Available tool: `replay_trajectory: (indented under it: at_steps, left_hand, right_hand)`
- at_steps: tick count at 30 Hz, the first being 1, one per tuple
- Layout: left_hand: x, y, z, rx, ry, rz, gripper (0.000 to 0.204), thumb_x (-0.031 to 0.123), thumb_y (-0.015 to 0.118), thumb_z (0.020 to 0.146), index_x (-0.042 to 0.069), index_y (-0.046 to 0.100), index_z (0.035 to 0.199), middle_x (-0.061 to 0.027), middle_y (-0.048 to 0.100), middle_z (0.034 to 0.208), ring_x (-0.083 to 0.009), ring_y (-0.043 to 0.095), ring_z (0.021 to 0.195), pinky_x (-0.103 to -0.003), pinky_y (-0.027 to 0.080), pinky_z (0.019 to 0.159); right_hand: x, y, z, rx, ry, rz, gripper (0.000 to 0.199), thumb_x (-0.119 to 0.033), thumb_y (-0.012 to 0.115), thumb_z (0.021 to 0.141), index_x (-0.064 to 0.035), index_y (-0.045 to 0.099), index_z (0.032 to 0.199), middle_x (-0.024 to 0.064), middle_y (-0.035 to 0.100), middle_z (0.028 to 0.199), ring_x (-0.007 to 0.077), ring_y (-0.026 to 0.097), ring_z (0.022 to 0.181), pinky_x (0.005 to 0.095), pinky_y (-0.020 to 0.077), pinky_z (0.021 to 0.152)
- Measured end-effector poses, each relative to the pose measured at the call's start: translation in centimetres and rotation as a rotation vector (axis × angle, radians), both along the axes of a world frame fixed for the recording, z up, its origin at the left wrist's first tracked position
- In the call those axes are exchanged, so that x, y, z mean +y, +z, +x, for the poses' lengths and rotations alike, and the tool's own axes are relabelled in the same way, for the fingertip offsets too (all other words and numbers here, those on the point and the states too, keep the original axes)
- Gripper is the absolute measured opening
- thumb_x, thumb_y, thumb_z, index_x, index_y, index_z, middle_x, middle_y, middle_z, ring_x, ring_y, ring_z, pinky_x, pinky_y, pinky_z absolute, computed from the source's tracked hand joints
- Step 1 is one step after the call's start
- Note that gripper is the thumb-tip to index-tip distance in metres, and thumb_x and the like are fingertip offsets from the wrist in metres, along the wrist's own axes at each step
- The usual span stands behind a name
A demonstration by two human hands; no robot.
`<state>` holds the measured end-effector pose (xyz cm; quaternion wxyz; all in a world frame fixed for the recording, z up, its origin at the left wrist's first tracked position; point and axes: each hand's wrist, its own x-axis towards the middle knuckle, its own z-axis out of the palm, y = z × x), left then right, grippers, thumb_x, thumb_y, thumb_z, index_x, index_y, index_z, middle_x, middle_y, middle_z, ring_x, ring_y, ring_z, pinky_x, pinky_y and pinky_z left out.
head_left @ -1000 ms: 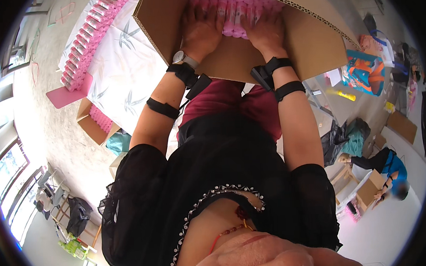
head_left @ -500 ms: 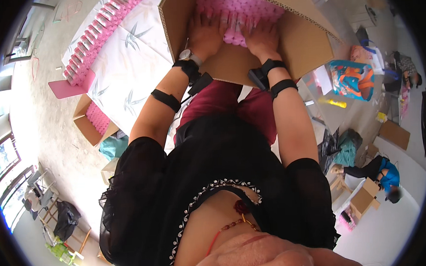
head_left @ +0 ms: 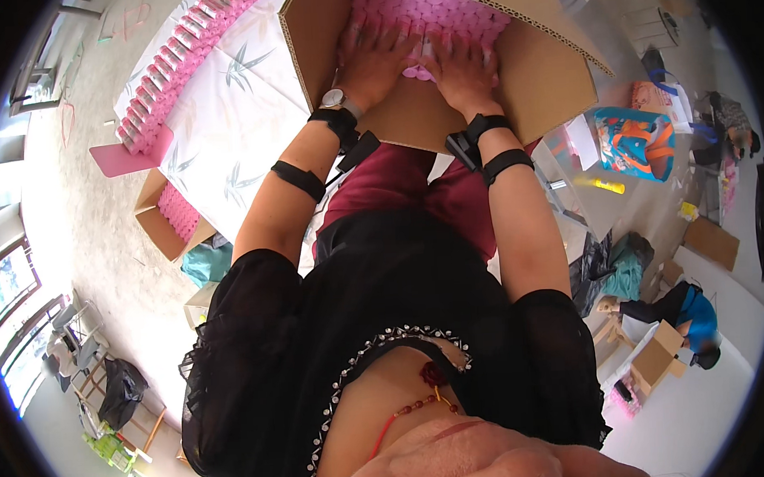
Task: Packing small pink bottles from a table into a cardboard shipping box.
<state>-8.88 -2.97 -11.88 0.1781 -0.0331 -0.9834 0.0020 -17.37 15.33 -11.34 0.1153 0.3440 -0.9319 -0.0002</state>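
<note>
Both of my hands reach into a large open cardboard box (head_left: 554,86) in front of my legs. Pink round-ended pieces (head_left: 431,6) fill its far part in tight rows. My left hand (head_left: 380,66) lies palm down on the near rows, fingers stretched and apart. Beside it, my right hand (head_left: 460,75) rests the same way, its fingers spread over the pieces. Neither hand is wrapped round anything. The fingers partly cover small clear-sided pieces, whose exact kind I cannot make out.
On the white patterned tablecloth (head_left: 257,107) at the left stands a long row of clear pieces with pink ends (head_left: 166,69). A smaller carton (head_left: 155,218) of pink pieces is below it. At the right are a blue-orange bag (head_left: 638,142), a yellow tube (head_left: 608,186) and a bending person (head_left: 697,318).
My hands have drawn closer together over the near rows, covering more of the pink and clear pieces between them. The box stays nearly where it was.
</note>
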Motion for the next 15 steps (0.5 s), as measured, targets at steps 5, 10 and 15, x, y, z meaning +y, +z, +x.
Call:
replay_trajectory:
  at_steps: [5,10,15]
  left_hand:
    - [-0.6,-0.9,-0.5,0.058,-0.016,-0.069,0.048,0.045,0.043,0.101,0.026,0.05,0.144,-0.0082,0.049,0.15,-0.0402,0.04,0.14,-0.061,0.015,0.118]
    - [0.3,0.2,-0.6,-0.034,0.009,-0.043,0.053,0.044,0.046,0.099,0.027,0.047,0.15,-0.0088,0.045,0.155,-0.0334,0.04,0.143,-0.06,0.013,0.12]
    - [0.3,2.0,0.8,-0.147,0.108,0.094,0.058,0.051,0.046,0.097,0.028,0.045,0.151,-0.0116,0.041,0.157,-0.0386,0.036,0.145,-0.062,0.009,0.12]
  right_hand:
    - [-0.4,0.9,0.2,0.02,0.025,-0.035,0.056,-0.062,0.039,0.099,-0.0318,0.047,0.145,0.0089,0.049,0.144,0.0357,0.04,0.138,0.0649,0.0181,0.114]
    - [0.2,0.9,-0.9,-0.15,-0.002,-0.038,0.066,-0.068,0.035,0.097,-0.0308,0.041,0.151,0.0132,0.042,0.153,0.0384,0.034,0.144,0.0639,0.0121,0.118]
    - [-0.9,2.7,0.1,-0.29,0.002,0.088,0.066,-0.065,0.031,0.098,-0.0291,0.037,0.153,0.0174,0.036,0.157,0.042,0.032,0.144,0.0629,0.0111,0.119]
